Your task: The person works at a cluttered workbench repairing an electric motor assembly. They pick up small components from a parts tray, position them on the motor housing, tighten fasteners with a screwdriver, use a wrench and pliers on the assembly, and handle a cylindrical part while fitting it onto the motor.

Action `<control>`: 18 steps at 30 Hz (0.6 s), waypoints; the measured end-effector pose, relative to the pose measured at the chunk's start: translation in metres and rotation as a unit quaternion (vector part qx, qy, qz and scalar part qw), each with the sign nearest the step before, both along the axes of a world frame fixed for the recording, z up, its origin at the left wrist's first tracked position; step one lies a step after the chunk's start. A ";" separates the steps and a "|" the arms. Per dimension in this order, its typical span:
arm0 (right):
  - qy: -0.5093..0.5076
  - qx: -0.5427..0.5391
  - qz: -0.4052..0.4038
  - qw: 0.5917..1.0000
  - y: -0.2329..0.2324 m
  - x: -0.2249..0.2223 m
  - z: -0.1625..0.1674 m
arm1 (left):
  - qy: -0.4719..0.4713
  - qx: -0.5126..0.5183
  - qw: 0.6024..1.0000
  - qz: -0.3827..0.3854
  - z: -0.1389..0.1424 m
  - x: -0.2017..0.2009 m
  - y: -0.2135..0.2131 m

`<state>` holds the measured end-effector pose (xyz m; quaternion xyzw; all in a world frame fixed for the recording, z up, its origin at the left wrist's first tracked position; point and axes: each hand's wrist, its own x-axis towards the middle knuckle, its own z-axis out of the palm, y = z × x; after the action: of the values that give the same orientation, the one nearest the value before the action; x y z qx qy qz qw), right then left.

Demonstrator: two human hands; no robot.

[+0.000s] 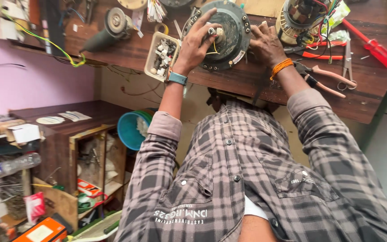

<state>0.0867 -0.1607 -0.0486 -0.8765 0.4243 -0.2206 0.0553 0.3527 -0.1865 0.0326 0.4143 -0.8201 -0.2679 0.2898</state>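
While leaning over wooden tabletop [247, 83], person gripping round motor housing [229, 33]: left hand [196, 42] pinching central shaft with yellow wire, right hand [266, 44] pressing flat, fingers spread, against housing's right rim; pliers [325, 77] lying just right.

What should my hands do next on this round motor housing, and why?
Probably steady the round motor housing with the right hand while the left hand frees the yellow wire at its centre: left fingertips already sit there and the right hand rests on the rim.
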 end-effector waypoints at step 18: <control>0.021 -0.006 -0.042 0.999 -0.001 -0.025 -0.006 | -0.004 0.099 0.995 0.019 0.013 -0.009 -0.004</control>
<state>0.0612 -0.1612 -0.0544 -0.8629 0.4603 -0.2065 0.0318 0.3434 -0.1900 0.0455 0.4577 -0.7827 -0.3402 0.2491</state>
